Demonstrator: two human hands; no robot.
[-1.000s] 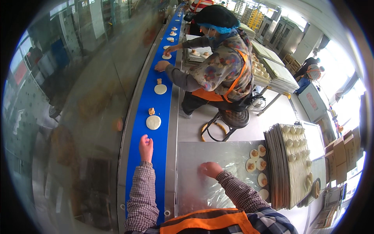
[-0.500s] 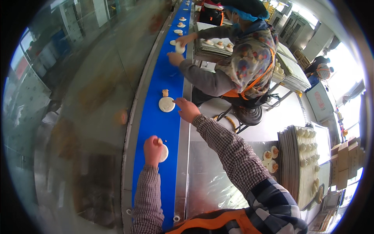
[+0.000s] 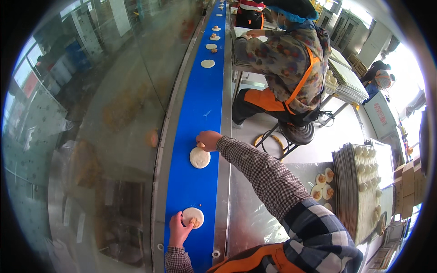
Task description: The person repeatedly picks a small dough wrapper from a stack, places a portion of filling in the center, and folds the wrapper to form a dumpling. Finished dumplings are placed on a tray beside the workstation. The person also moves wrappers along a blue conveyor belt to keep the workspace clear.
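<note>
Near me on the blue conveyor belt lies a pale dough round, with a lump of tan filling on its near part. My left hand is at the round's left edge, thumb and forefinger apart, the thumb beside the filling. Farther up the belt my right hand reaches in from the right, its fingers closed on another lump of filling. That lump is at the far edge of a second dough round; whether it touches the dough is hard to tell.
Several dough rounds and filling lumps lie up the belt. A co-worker sits at its right, arms over a tray. Filled rounds lie on the metal table, beside stacked trays of dough pieces. Glass borders the left.
Both dough rounds have come nearer along the belt. My left hand has let go of its filling onto the near round. My right hand has closed on filling. The co-worker's hands have left the belt.
</note>
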